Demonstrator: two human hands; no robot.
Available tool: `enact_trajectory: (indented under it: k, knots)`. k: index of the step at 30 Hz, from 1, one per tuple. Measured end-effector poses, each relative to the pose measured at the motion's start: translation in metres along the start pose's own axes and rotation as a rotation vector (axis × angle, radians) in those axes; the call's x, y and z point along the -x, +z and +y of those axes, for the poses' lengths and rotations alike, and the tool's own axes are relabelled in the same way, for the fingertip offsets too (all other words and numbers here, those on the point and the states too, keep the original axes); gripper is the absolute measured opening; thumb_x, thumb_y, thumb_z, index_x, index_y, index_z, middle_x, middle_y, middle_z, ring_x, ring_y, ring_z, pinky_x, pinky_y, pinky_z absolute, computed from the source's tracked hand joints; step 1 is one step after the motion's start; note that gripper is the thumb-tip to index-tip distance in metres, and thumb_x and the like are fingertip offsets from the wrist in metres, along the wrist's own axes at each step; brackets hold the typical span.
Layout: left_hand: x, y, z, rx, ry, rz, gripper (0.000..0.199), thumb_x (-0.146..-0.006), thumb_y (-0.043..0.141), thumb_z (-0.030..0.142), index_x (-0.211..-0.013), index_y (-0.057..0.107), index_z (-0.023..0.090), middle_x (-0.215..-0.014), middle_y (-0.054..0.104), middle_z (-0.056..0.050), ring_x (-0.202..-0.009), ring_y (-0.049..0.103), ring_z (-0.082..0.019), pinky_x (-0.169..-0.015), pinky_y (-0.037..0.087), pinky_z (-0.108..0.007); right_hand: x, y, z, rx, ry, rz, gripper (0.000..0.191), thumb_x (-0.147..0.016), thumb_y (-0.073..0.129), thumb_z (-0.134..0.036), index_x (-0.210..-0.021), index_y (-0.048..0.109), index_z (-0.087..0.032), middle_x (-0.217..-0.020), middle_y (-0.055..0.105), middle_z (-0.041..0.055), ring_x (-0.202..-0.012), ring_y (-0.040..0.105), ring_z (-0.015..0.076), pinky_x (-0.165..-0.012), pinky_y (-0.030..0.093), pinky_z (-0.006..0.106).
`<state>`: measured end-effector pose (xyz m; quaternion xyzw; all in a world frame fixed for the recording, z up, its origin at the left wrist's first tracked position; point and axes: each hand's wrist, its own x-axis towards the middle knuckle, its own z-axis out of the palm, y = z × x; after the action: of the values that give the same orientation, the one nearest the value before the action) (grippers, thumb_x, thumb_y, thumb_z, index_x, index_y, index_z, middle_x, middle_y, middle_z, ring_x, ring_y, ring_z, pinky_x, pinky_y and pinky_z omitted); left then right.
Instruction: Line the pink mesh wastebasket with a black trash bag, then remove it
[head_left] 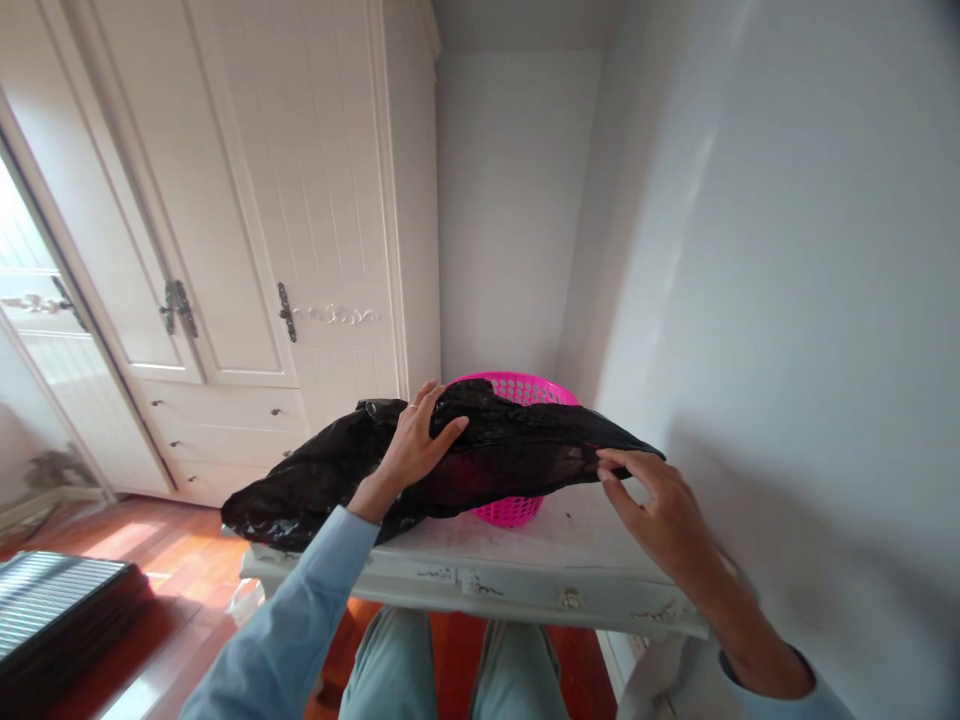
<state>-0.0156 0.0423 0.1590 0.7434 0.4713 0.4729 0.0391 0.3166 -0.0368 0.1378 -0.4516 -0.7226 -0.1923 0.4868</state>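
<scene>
A black plastic bag [517, 455] is spread across the top of a pink basket [517, 512] with a perforated wall. Most of the basket is hidden under the bag; its back rim and a bit of its lower front show. My left hand [416, 440] lies on the bag left of the basket, thumb spread away from the fingers. At the bag's right end, my right hand [660, 505] pinches the edge between thumb and fingertips. The bag's left part [300, 490] droops over the left side of the table.
The basket stands on a white table [480, 580] with carved trim and a small knob. A wall [787, 300] rises close on the right. Behind on the left is a white wardrobe [322, 180]. A dark ridged-top object [67, 610] sits on the wooden floor [187, 600].
</scene>
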Motion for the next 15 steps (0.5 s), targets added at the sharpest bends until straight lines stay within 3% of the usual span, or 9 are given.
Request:
enact_trajectory:
  k: [2,6,11,13,15]
  knots:
    - [-0.018,0.005,-0.016,0.187,-0.117,-0.058,0.081,-0.093,0.04,0.069,-0.149,0.045,0.011,-0.162,0.037,-0.015,-0.154,0.029,-0.027,-0.128,0.018,-0.043,-0.001,0.01,0.001,-0.136,0.043,-0.081,0.021,-0.095,0.057,-0.03,-0.112,0.068,-0.021,-0.107,0.075,0.0061,-0.093,0.071,0.0208,-0.082,0.054,0.036]
    - [-0.044,0.012,-0.036,0.34,-0.287,0.007,0.093,-0.095,0.018,0.073,-0.153,0.037,0.003,-0.163,0.033,-0.02,-0.154,0.027,-0.029,-0.128,0.016,-0.044,-0.003,0.03,0.007,-0.301,0.149,-0.142,0.024,-0.091,0.059,-0.03,-0.112,0.068,-0.02,-0.109,0.074,0.0078,-0.094,0.071,0.0206,-0.08,0.058,0.035]
    - [-0.052,0.018,-0.035,0.365,-0.243,-0.074,0.083,-0.094,0.025,0.076,-0.131,0.064,0.012,-0.138,0.065,-0.014,-0.132,0.057,-0.03,-0.118,0.04,-0.044,-0.013,0.043,0.011,-0.363,0.229,-0.137,0.031,-0.088,0.059,-0.034,-0.115,0.068,-0.019,-0.115,0.072,0.0113,-0.101,0.07,0.0235,-0.085,0.059,0.038]
    - [-0.048,0.021,-0.031,0.354,-0.224,-0.057,0.082,-0.094,0.03,0.076,-0.133,0.061,0.011,-0.14,0.062,-0.016,-0.133,0.056,-0.03,-0.118,0.039,-0.044,-0.022,0.045,0.014,-0.375,0.242,-0.117,0.034,-0.087,0.059,-0.035,-0.115,0.068,-0.018,-0.116,0.072,0.0124,-0.102,0.07,0.0246,-0.087,0.059,0.04]
    - [-0.039,0.023,-0.027,0.315,-0.209,0.083,0.084,-0.095,0.032,0.074,-0.146,0.045,0.008,-0.154,0.046,-0.021,-0.144,0.044,-0.032,-0.121,0.033,-0.047,-0.034,0.047,0.017,-0.39,0.267,-0.094,0.035,-0.086,0.059,-0.035,-0.116,0.067,-0.018,-0.113,0.073,0.0124,-0.099,0.07,0.0246,-0.086,0.059,0.041]
